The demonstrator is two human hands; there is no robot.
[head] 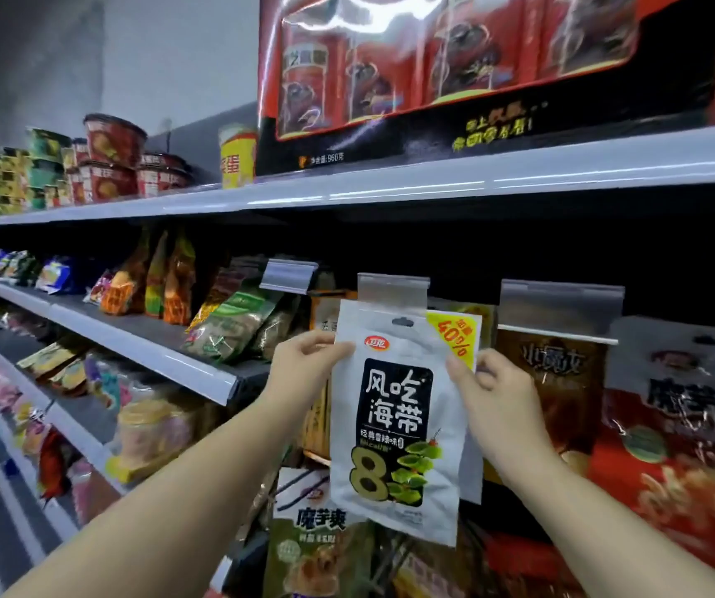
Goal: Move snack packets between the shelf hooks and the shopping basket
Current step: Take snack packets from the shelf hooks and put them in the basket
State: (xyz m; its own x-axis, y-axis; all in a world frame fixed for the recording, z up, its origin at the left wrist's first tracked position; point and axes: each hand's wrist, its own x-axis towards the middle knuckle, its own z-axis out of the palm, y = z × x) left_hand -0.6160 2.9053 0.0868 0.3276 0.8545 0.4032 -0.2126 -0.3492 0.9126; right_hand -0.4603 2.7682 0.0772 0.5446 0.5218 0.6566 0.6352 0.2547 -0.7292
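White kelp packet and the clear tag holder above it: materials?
White packet: looks like matte plastic film, soft creases, printed label, punched hang slot. Tag holder: seemingly clear rigid plastic, translucent with glare. Left hand and right hand pinch the packet's upper edges.

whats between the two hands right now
The white seaweed packet, in the head view: the left hand pinches its left edge, the right hand its right edge, just below the clear hook tag.
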